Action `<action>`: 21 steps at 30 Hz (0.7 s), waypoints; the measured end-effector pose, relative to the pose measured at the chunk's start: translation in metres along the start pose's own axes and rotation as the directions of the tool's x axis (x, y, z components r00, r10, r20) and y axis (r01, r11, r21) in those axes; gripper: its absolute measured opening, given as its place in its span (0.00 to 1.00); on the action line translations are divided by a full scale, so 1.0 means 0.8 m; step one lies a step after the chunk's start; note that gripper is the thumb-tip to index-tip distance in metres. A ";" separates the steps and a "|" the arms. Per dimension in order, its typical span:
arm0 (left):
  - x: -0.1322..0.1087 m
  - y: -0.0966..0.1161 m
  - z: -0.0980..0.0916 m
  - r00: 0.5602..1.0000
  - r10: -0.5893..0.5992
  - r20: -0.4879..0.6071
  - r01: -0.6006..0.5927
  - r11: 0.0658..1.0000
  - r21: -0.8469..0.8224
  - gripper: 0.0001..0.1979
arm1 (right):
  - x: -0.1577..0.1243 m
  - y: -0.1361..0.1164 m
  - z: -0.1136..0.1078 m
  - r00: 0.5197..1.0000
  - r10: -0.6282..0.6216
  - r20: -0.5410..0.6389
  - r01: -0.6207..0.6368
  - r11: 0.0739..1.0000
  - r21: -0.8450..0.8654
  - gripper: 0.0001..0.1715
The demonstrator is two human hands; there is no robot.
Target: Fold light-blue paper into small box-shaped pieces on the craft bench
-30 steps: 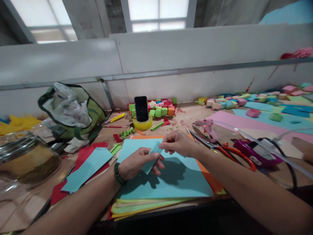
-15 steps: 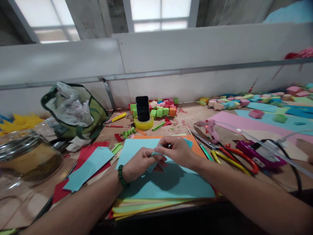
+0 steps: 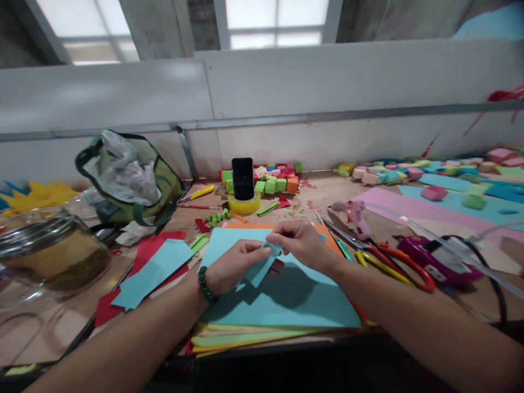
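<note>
Both hands pinch a small light-blue piece of paper [image 3: 260, 271] over a stack of coloured sheets. My left hand [image 3: 234, 266], with a green bead bracelet [image 3: 205, 285] at the wrist, grips the paper's left side between thumb and fingers. From the right, my right hand [image 3: 301, 244] holds its upper edge in a thumb-and-finger pinch. Part of the piece hangs below the fingers; its folds are partly hidden by them. Under the hands lies a large light-blue sheet [image 3: 319, 311], the top of the stack.
To the left are a light-blue strip [image 3: 153, 273] on red paper, a glass jar [image 3: 53, 251] and a green bag [image 3: 164, 188]. A phone [image 3: 243, 177] stands in yellow tape [image 3: 244, 204]. Scissors [image 3: 403, 267], a pink glue gun [image 3: 358, 218] and a purple device [image 3: 434, 262] lie right.
The small light-blue paper has turned and now shows more of its flat face below the fingers. Both hands still pinch it. The camera view has shifted slightly.
</note>
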State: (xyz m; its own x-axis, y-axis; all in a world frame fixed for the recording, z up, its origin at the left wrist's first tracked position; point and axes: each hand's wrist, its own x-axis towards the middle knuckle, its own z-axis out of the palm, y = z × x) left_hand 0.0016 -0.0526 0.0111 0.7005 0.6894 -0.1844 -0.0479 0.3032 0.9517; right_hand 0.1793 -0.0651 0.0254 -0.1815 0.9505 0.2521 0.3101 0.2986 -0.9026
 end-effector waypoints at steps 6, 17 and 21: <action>-0.002 0.006 -0.001 0.998 0.042 -0.045 -0.043 0.999 -0.012 0.19 | 0.000 0.003 0.001 0.997 -0.067 -0.028 0.067 0.998 0.005 0.17; 0.000 0.007 -0.002 0.992 0.084 -0.093 -0.077 0.994 0.078 0.19 | 0.001 0.014 0.009 0.996 -0.066 -0.065 0.070 0.995 0.072 0.16; 0.003 0.002 -0.003 0.990 0.114 -0.083 -0.102 0.986 0.134 0.18 | 0.000 0.017 0.010 0.994 -0.056 -0.099 0.063 0.996 0.059 0.15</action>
State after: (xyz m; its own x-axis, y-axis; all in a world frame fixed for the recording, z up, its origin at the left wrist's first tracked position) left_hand 0.0011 -0.0489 0.0118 0.6293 0.7714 -0.0944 -0.0231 0.1400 0.9899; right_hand 0.1763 -0.0614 0.0104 -0.1056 0.9360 0.3359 0.2423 0.3518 -0.9042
